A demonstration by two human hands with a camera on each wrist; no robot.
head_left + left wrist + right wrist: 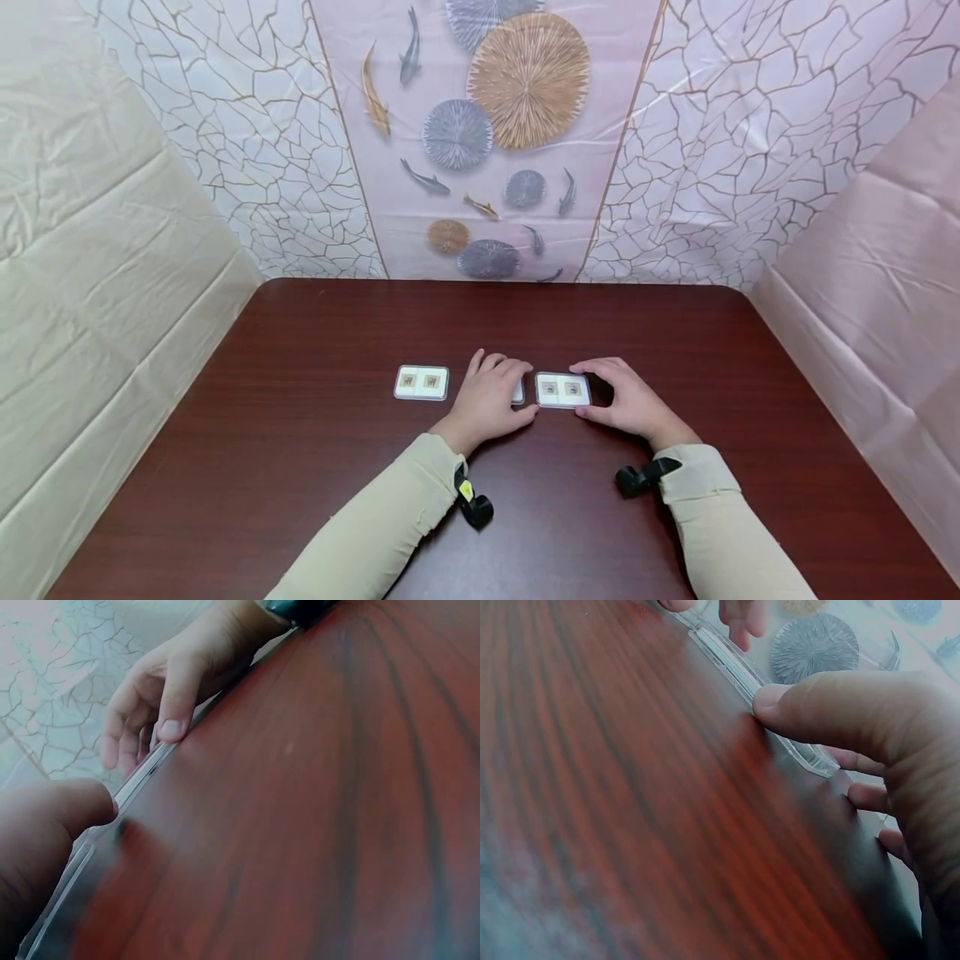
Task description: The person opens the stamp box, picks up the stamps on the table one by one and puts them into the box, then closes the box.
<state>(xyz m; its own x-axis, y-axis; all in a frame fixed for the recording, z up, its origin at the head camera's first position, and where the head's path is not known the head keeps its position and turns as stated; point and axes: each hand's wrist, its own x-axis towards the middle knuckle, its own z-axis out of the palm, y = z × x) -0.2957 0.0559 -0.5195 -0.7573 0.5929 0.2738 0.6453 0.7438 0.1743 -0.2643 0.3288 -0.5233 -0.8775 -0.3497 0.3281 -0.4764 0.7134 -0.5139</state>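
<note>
Flat, clear-edged card cases with white inserts lie in a row on the table. The right case (561,401) shows two small square pictures. My right hand (628,402) grips its right end, with the thumb at the front edge and fingers at the back. Beside it is the middle case (518,392), mostly hidden beneath my left hand (489,400). My left thumb (64,810) is against the near edge where the two cases meet, and its fingers reach over to the far side. Farther left lies another case (421,393), touched by neither hand.
The dark red wooden table (337,333) runs back to a patterned cloth (300,150). Pale cloths hang along both sides. Black wrist straps with cameras (478,508) sit at both cuffs, low over the tabletop.
</note>
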